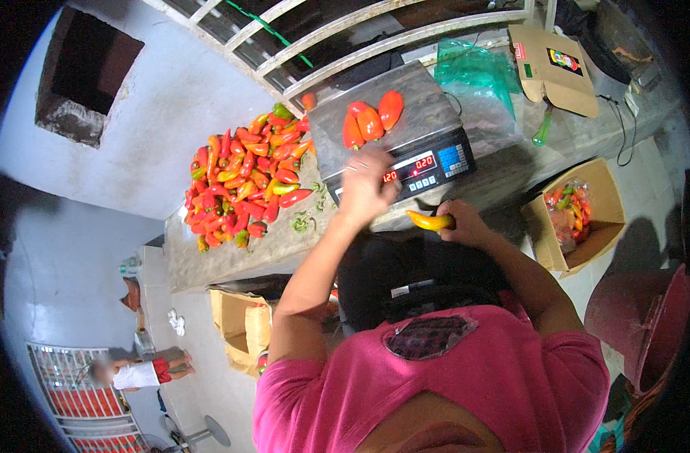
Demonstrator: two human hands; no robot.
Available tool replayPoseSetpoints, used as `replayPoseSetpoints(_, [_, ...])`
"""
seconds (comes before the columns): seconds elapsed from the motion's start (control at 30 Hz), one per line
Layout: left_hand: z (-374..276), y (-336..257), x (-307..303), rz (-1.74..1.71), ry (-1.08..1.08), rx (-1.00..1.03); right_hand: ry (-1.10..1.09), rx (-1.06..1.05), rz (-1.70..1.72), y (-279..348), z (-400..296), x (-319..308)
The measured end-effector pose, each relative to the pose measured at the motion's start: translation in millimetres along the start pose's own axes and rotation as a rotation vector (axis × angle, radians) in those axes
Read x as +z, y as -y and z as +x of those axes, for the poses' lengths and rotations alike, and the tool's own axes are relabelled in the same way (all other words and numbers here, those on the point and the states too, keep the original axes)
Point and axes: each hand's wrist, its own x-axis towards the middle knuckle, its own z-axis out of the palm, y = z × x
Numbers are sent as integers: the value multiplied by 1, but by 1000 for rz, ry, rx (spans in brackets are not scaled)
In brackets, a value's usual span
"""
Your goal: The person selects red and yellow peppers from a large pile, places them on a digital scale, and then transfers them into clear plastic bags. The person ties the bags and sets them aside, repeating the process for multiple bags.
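Observation:
Several red peppers [370, 123] lie on the metal plate of a digital scale [401, 85], whose lit display shows red digits. My left hand [367, 184], blurred, is over the scale's front edge beside the display, just below those peppers; whether it holds anything cannot be told. My right hand [463, 223] grips a yellow-orange pepper [430, 221] at one end, in front of the scale's keypad. To the left of the scale a large heap of red, orange and green peppers [249, 181] covers part of the stone counter [226, 263]. Loose green stems [303, 221] lie beside the heap.
Green plastic bags [472, 65], a flattened cardboard piece [554, 68] and a green-handled tool [543, 127] lie right of the scale. A cardboard box [597, 235] with bagged peppers stands at right, another box [240, 323] below the counter. A person [141, 374] is at far left.

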Motion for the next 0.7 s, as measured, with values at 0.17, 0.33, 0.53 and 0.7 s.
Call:
replayPoseSetpoints(0.17, [-60,-24,34,-121,569,-64,73,-147,-33,23,15,4])
replayPoseSetpoints(0.33, [-122,43,-5,-179,334,-602,-793,233,-137,-61,74,-74])
replayPoseSetpoints(0.53, [-198,129,-53,-301,-160,-1159,-388,478,-583,-113,92,-126])
replayPoseSetpoints(0.7, [-216,182,-55,-300,-332,-1249,-511,448,-692,-140,104,-114])
